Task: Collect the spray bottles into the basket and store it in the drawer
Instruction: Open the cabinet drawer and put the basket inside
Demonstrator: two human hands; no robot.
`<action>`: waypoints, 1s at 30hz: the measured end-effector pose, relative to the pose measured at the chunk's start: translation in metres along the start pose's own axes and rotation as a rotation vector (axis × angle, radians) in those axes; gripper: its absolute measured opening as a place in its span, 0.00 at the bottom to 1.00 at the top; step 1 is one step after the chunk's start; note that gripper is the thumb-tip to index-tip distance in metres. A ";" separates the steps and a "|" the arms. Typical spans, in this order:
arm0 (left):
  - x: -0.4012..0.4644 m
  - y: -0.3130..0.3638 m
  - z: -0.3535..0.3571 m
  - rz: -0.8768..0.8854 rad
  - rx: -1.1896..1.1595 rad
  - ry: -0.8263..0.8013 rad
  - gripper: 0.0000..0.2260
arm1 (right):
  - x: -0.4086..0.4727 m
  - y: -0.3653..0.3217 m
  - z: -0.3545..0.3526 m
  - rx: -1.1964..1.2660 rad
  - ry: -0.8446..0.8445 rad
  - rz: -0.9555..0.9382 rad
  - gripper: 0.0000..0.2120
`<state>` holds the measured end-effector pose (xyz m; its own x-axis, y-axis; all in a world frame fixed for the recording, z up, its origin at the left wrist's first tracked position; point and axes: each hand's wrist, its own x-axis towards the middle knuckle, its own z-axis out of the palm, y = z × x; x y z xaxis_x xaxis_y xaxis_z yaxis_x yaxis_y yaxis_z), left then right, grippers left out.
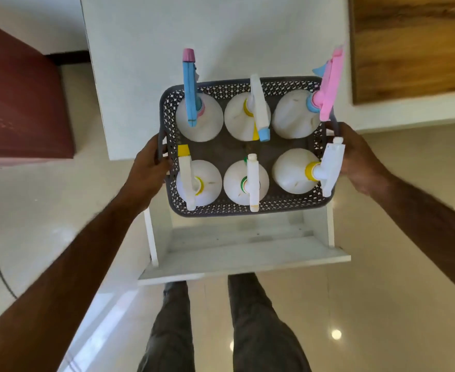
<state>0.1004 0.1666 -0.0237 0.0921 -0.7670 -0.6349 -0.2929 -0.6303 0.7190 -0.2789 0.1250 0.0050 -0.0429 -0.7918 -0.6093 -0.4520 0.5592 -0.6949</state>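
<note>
Big picture first: a white cabinet (pixel 194 36) fills the top of the view, and its drawer (pixel 237 253) stands pulled open below, floor bare and waiting. A dark red piece of furniture (pixel 19 98) sits off to the left, a wooden panel (pixel 414 44) to the right, glossy floor tiles (pixel 381 304) underneath, and the person's legs (pixel 221 331) planted just in front of the drawer.

Now the action. The grey perforated basket (pixel 247 210) hangs in the air over the open drawer, partly overlapping the cabinet top. Collecting looks finished: six spray bottles (pixel 247 183) stand in it, three by two, all upright, with a blue trigger head (pixel 190 92) back left and a pink one (pixel 331 84) back right poking past the rim.

The left hand (pixel 148 165) is clamped round the basket's left handle, the right hand (pixel 355 157) wrapped on the right edge, partly hidden behind a white nozzle. So this reads as the storing step, basket carried and not yet down.

Next move, by my judgement: bring it towards the body and lower it level between the drawer walls. Watch those overhanging trigger heads, they could catch on the cabinet edge when the drawer gets pushed shut.
</note>
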 end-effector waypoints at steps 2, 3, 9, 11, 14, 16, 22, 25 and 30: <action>-0.023 -0.015 0.000 -0.006 -0.014 -0.001 0.24 | -0.020 0.008 0.007 0.037 0.000 0.024 0.15; -0.035 -0.025 0.001 -0.017 -0.022 -0.002 0.25 | -0.034 0.018 0.013 0.038 -0.018 0.029 0.17; -0.075 -0.090 0.005 -0.050 0.011 0.001 0.27 | -0.074 0.071 0.047 0.107 -0.067 0.147 0.17; -0.075 -0.114 0.007 -0.080 0.026 -0.010 0.29 | -0.078 0.089 0.059 0.121 -0.072 0.167 0.19; -0.068 -0.142 0.017 -0.077 0.070 0.001 0.27 | -0.071 0.113 0.075 0.073 -0.084 0.187 0.24; -0.057 -0.158 0.027 -0.048 0.123 0.022 0.25 | -0.058 0.132 0.085 0.043 -0.097 0.177 0.24; -0.010 -0.205 0.057 -0.071 0.120 0.002 0.25 | -0.003 0.186 0.110 -0.013 -0.094 0.174 0.20; 0.017 -0.229 0.067 -0.059 0.119 -0.004 0.25 | 0.021 0.207 0.122 -0.003 -0.089 0.182 0.19; 0.047 -0.259 0.080 -0.064 0.120 -0.012 0.25 | 0.043 0.231 0.140 0.043 -0.103 0.216 0.23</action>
<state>0.1045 0.3029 -0.2622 0.1032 -0.7237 -0.6824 -0.3989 -0.6586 0.6381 -0.2607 0.2543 -0.2355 -0.0423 -0.6244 -0.7800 -0.4036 0.7248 -0.5583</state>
